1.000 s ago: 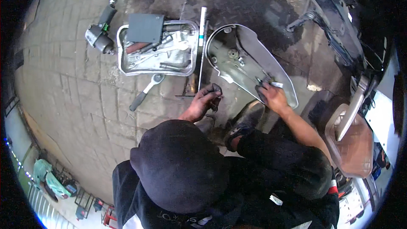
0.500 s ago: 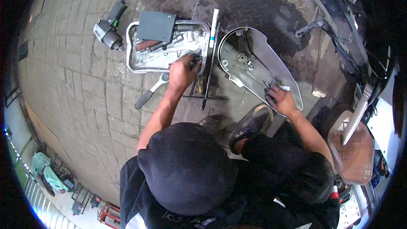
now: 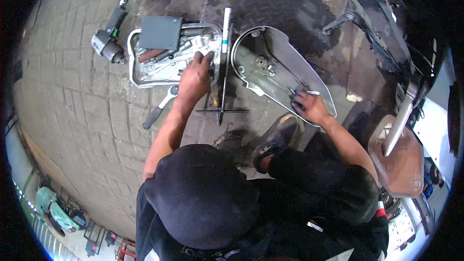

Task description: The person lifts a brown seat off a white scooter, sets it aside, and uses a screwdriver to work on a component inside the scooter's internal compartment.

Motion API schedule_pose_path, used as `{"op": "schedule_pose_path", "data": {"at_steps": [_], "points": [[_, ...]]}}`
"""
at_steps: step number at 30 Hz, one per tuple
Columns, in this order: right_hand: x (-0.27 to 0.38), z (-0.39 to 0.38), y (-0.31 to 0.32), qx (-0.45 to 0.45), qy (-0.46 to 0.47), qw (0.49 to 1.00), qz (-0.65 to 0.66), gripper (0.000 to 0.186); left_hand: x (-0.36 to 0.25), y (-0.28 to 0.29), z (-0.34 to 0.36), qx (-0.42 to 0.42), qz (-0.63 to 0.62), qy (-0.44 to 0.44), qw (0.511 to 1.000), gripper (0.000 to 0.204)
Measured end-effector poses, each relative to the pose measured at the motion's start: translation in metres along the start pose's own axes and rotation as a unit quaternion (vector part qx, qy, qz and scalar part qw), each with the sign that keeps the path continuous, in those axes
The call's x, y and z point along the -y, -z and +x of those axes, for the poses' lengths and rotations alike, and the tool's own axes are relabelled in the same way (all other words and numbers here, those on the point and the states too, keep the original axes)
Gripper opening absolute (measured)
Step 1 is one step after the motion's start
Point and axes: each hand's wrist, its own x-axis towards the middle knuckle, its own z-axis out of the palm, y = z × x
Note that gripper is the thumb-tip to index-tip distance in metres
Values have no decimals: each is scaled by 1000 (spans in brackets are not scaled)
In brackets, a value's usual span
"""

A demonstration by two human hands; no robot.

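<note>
Now, across the paved floor (image 3: 96,116), the long grey cover (image 3: 297,65) is laid hollow side up, right of the metal tray (image 3: 131,60) of tools. It can be judged stiff and fairly light, perhaps slick with grease — best gripped by the raised rim. Over the tray's right part the left hand (image 3: 195,78) is held, two fingers stretched forward, slightly apart; at the cover's near end the right hand (image 3: 311,107) is rested, fingers bent and partly spread. Whether anything is pinched by either — that cannot be told.
</note>
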Motion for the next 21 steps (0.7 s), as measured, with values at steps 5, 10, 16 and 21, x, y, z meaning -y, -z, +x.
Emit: {"op": "schedule_pose_path", "data": {"at_steps": [5,10,16,21], "points": [[-5,-2,4,48,-35,998,-8,26,-8,0,1,14,27,-22,999,41],[-2,-5,2,10,-34,999,-3,30,-6,1,1,15,29,-33,999,35],[1,-4,4,12,-22,1000,10,32,3,8,-9,-4,-104,-30,994,47],[0,-11,12,32,-40,998,29,35,0,18,-15,-35,-46,-34,998,55]]}}
